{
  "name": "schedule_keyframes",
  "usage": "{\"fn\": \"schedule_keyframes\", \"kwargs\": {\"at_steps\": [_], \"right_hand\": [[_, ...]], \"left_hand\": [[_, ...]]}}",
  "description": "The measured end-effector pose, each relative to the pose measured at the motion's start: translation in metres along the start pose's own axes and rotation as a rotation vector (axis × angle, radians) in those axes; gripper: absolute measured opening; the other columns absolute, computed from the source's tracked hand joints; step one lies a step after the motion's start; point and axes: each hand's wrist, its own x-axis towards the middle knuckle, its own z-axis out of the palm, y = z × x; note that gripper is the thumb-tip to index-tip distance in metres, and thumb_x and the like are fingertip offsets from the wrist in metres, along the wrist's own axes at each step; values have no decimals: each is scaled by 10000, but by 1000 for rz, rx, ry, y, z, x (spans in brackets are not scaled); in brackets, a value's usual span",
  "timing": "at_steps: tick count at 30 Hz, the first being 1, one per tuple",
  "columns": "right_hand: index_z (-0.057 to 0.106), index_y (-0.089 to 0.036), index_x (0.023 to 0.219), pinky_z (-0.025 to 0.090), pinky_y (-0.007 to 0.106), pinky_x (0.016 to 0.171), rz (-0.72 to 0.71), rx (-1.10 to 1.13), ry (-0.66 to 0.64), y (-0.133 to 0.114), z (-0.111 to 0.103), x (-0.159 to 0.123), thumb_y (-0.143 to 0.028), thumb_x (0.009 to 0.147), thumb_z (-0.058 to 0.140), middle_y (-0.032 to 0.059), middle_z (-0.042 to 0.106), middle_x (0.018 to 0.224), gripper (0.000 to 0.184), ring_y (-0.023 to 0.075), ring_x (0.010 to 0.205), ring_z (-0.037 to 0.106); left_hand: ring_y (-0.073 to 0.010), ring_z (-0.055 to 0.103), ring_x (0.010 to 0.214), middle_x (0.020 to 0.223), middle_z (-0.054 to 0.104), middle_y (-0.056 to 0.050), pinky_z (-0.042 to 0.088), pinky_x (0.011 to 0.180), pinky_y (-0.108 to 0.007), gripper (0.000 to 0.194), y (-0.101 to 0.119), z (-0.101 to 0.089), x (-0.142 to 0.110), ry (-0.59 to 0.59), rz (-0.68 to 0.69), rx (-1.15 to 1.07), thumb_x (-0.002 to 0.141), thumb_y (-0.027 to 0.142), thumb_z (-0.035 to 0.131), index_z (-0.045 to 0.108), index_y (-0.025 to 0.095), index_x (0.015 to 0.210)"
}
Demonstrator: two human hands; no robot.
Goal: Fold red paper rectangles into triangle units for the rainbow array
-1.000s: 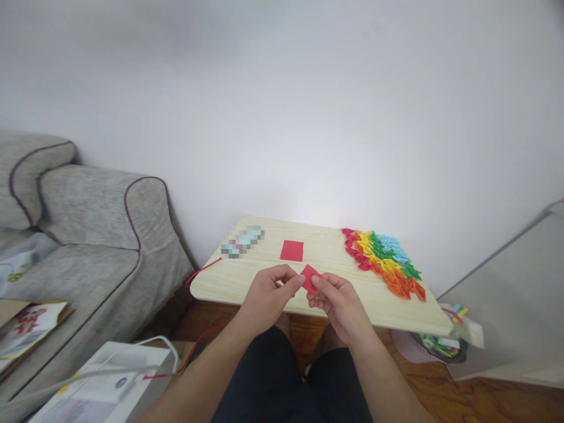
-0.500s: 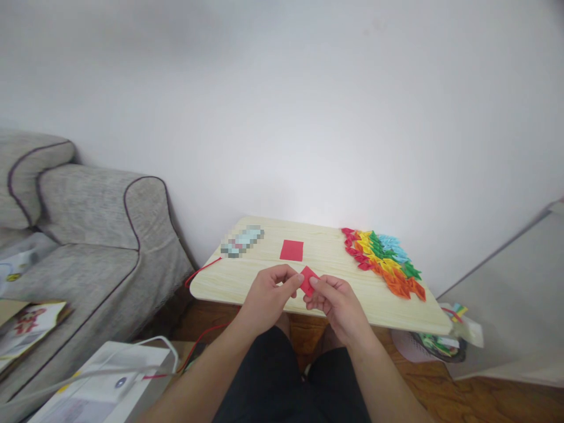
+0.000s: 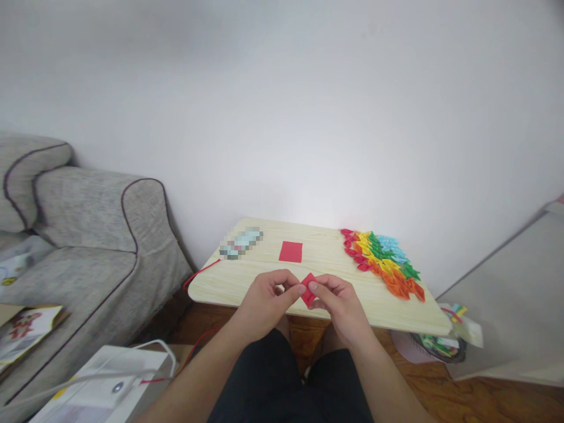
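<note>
Between my two hands is a small folded piece of red paper [image 3: 309, 283], turned so that it looks like a diamond. My left hand [image 3: 274, 296] pinches its left corner between thumb and fingers. On the other side, my right hand [image 3: 337, 298] grips the right part, the thumb lying on its face. The fingers behind the paper are partly hidden. Just beyond my hands, a flat red paper square [image 3: 291, 252] lies on the pale wooden table [image 3: 324, 247]. Folded paper pieces [image 3: 383, 261] in red, orange, yellow, green and blue are heaped on the table's right side.
A pixelated device [image 3: 241, 243] with a red cord [image 3: 201, 274] lies at the table's left. The grey sofa [image 3: 94, 235] stands further left, with a white box [image 3: 103, 382] in front. Beneath the right table edge is a basket [image 3: 440, 346]; a white wall rises behind.
Both hands still hold the folded red paper. It has tilted and shifted slightly, and my right fingers have moved closer in behind it. The view has shifted a little.
</note>
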Motion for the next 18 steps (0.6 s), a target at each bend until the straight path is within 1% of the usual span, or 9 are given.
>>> {"fn": "schedule_keyframes", "kwargs": {"at_steps": [2, 5, 8, 12, 15, 18], "right_hand": [[787, -201, 816, 516, 288, 690, -47, -10, 1, -1, 0, 0, -390, 835, 817, 21, 734, 747, 192, 148, 689, 617], [777, -204, 820, 492, 290, 720, -126, -23, -10, -3, 3, -2, -358, 875, 784, 14, 739, 747, 164, 148, 702, 618], [772, -209, 856, 491, 305, 752, -185, -64, -7, -5, 5, -3, -352, 901, 758, 13, 743, 783, 151, 159, 741, 625], [772, -217, 884, 492, 319, 778, -241, -173, 10, -7, 3, -2, -351, 910, 748, 19, 749, 833, 138, 180, 799, 636], [771, -221, 886, 497, 326, 776, -262, -238, 2, -6, 0, -2, -360, 912, 743, 25, 746, 852, 145, 190, 812, 641], [764, -227, 939, 514, 344, 799, -258, -269, 3, -6, -2, -2, -364, 908, 747, 35, 747, 895, 141, 200, 831, 656]], "left_hand": [[-153, 574, 699, 735, 708, -13, 428, 651, -275, 232, 1, 0, 0, -3, 27, 44, 905, 363, 677, 745, 170, 796], [-163, 601, 736, 777, 735, -25, 447, 697, -290, 221, 1, 0, -1, 15, 66, 82, 910, 353, 679, 765, 176, 808], [-157, 600, 737, 788, 733, -18, 443, 684, -285, 204, 2, 0, -2, 44, 84, 105, 910, 356, 689, 767, 187, 825], [-149, 589, 740, 812, 713, -6, 440, 660, -277, 177, 1, 1, -4, 73, 106, 117, 936, 357, 664, 753, 206, 914], [-148, 573, 738, 786, 673, -4, 436, 669, -284, 163, 1, 1, -5, 91, 176, 151, 950, 321, 644, 731, 204, 877], [-155, 577, 750, 766, 652, -6, 439, 698, -296, 153, 3, 2, -5, 113, 258, 217, 942, 273, 645, 716, 204, 826]]}}
